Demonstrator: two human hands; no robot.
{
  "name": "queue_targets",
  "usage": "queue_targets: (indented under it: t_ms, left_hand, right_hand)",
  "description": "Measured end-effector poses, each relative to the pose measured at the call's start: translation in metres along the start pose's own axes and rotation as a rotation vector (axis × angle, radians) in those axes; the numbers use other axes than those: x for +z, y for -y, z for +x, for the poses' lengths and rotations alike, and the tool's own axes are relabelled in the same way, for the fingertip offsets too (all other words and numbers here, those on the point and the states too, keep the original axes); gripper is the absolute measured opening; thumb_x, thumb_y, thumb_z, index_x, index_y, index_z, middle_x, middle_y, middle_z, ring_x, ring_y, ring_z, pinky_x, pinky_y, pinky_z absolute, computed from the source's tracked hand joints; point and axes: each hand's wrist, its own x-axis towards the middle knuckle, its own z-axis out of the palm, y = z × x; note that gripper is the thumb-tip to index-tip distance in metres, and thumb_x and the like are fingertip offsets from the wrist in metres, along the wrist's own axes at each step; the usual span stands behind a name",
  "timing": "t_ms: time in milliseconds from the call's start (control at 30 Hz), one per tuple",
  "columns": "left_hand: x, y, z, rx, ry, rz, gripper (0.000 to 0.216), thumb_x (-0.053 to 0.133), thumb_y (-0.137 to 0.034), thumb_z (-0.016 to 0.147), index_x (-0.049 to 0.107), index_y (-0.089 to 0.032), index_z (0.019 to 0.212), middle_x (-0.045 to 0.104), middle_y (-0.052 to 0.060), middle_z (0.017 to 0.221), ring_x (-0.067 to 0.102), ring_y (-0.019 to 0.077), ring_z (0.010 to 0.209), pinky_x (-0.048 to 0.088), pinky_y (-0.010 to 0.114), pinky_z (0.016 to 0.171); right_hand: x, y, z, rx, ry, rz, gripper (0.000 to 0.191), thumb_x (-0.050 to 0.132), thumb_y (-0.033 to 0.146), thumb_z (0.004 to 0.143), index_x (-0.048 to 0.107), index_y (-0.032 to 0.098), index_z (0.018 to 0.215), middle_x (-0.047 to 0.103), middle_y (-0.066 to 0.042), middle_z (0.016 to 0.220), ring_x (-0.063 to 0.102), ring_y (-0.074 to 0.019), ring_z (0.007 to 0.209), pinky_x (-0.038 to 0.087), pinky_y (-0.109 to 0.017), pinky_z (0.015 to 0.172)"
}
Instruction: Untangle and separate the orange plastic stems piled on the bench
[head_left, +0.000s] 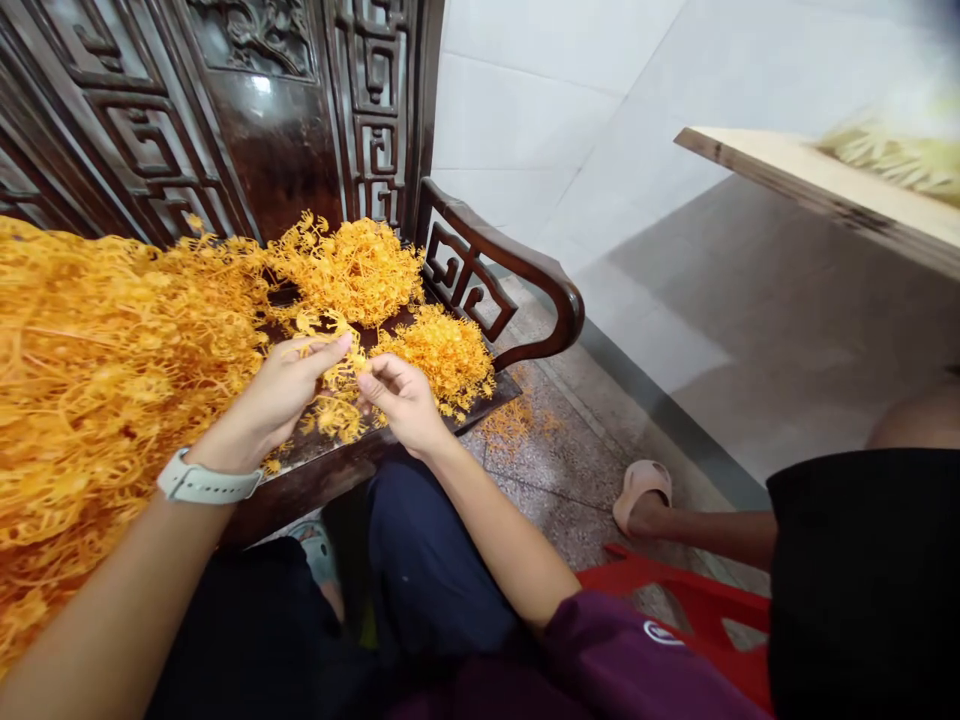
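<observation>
A dark carved wooden bench [517,262] carries a big heap of orange-yellow plastic sprigs [97,370]. My left hand [281,392], with a white watch on its wrist, pinches one small orange sprig [339,385] between thumb and fingers. My right hand [401,397] grips the other side of the same sprig with closed fingertips. Both hands hover just above the bench seat, near its front edge. Two rounder clumps of sprigs [442,352] lie right behind my hands.
Another person sits at the right: black shorts [862,570], a bare leg and a pink slipper [637,487] on the speckled floor. A red plastic stool [690,600] is below. A wooden board [817,185] with pale sprigs juts in at upper right. Orange bits litter the floor.
</observation>
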Motion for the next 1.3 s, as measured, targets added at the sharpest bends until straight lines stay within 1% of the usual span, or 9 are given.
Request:
queue_targets:
  t_ms: [167, 333, 533, 767, 933, 1000, 1100, 1167, 1300]
  left_hand:
    - [0.005, -0.003, -0.005, -0.200, 0.068, -0.232, 0.023, 0.088, -0.027, 0.080, 0.071, -0.014, 0.072, 0.065, 0.003, 0.068, 0.055, 0.0109, 0.053, 0.045, 0.019, 0.045]
    - [0.009, -0.003, -0.011, -0.218, 0.103, -0.310, 0.020, 0.082, -0.014, 0.079, 0.066, -0.012, 0.067, 0.059, 0.001, 0.063, 0.050, 0.0074, 0.047, 0.044, 0.016, 0.043]
    - [0.013, -0.002, -0.016, -0.259, 0.169, -0.425, 0.019, 0.075, -0.007, 0.077, 0.061, -0.013, 0.066, 0.052, -0.002, 0.060, 0.046, 0.0063, 0.048, 0.040, 0.015, 0.044]
    - [0.014, -0.009, -0.022, -0.306, 0.141, -0.413, 0.020, 0.072, -0.006, 0.080, 0.061, -0.015, 0.067, 0.051, -0.002, 0.059, 0.045, 0.0083, 0.049, 0.040, 0.019, 0.047]
    - [-0.004, -0.024, -0.011, -0.375, 0.118, -0.482, 0.042, 0.053, -0.009, 0.095, 0.045, -0.018, 0.055, 0.033, -0.004, 0.054, 0.031, 0.0065, 0.044, 0.036, 0.019, 0.044]
    - [-0.011, -0.029, -0.008, -0.280, 0.096, -0.475, 0.042, 0.054, -0.013, 0.101, 0.048, -0.017, 0.060, 0.035, -0.004, 0.058, 0.029, 0.0054, 0.045, 0.033, 0.017, 0.044]
    - [-0.013, -0.029, -0.006, -0.085, 0.017, -0.334, 0.036, 0.071, -0.021, 0.101, 0.054, -0.017, 0.070, 0.043, -0.004, 0.063, 0.036, 0.0058, 0.049, 0.031, 0.017, 0.045]
    - [-0.012, -0.022, -0.005, -0.032, 0.002, -0.190, 0.035, 0.079, -0.023, 0.096, 0.056, -0.017, 0.070, 0.047, -0.003, 0.064, 0.039, 0.0068, 0.052, 0.030, 0.018, 0.046]
    - [-0.015, -0.008, -0.005, 0.024, 0.114, 0.002, 0.027, 0.087, -0.029, 0.085, 0.068, -0.013, 0.074, 0.063, 0.003, 0.072, 0.049, 0.0089, 0.059, 0.035, 0.021, 0.052]
  right_hand:
    - [0.002, -0.004, -0.004, -0.011, 0.111, 0.150, 0.040, 0.090, 0.055, 0.087, 0.068, 0.022, 0.091, 0.067, 0.001, 0.088, 0.062, -0.0129, 0.078, 0.049, -0.029, 0.076]
    - [0.000, -0.007, -0.008, -0.045, 0.203, 0.183, 0.035, 0.089, 0.049, 0.090, 0.068, 0.022, 0.088, 0.068, -0.001, 0.093, 0.067, -0.0164, 0.090, 0.053, -0.034, 0.090]
    - [-0.005, -0.004, -0.013, -0.017, 0.162, 0.042, 0.042, 0.088, 0.058, 0.088, 0.066, 0.023, 0.086, 0.065, 0.000, 0.080, 0.057, -0.0157, 0.076, 0.047, -0.031, 0.078]
    - [-0.008, 0.001, -0.011, -0.020, 0.249, 0.056, 0.037, 0.085, 0.056, 0.092, 0.069, 0.024, 0.086, 0.068, -0.001, 0.082, 0.063, -0.0185, 0.083, 0.051, -0.036, 0.089]
    - [-0.002, 0.011, -0.018, -0.030, 0.395, 0.084, 0.043, 0.085, 0.059, 0.089, 0.066, 0.023, 0.077, 0.073, -0.009, 0.105, 0.067, -0.0232, 0.098, 0.054, -0.042, 0.094]
    - [0.001, 0.010, -0.017, -0.021, 0.334, 0.137, 0.036, 0.084, 0.054, 0.092, 0.066, 0.023, 0.083, 0.072, -0.008, 0.109, 0.067, -0.0206, 0.098, 0.053, -0.037, 0.090]
    - [-0.008, -0.001, -0.007, 0.010, 0.049, 0.108, 0.032, 0.081, 0.053, 0.094, 0.065, 0.025, 0.096, 0.068, -0.002, 0.100, 0.062, -0.0148, 0.083, 0.050, -0.030, 0.078]
    - [-0.024, -0.015, 0.002, 0.031, -0.086, -0.159, 0.034, 0.078, 0.054, 0.092, 0.066, 0.024, 0.102, 0.066, 0.001, 0.092, 0.057, -0.0132, 0.075, 0.047, -0.029, 0.073]
    - [-0.060, -0.039, 0.009, 0.077, -0.088, -0.588, 0.028, 0.083, 0.042, 0.081, 0.072, 0.018, 0.090, 0.065, 0.001, 0.080, 0.054, -0.0134, 0.069, 0.040, -0.030, 0.070]
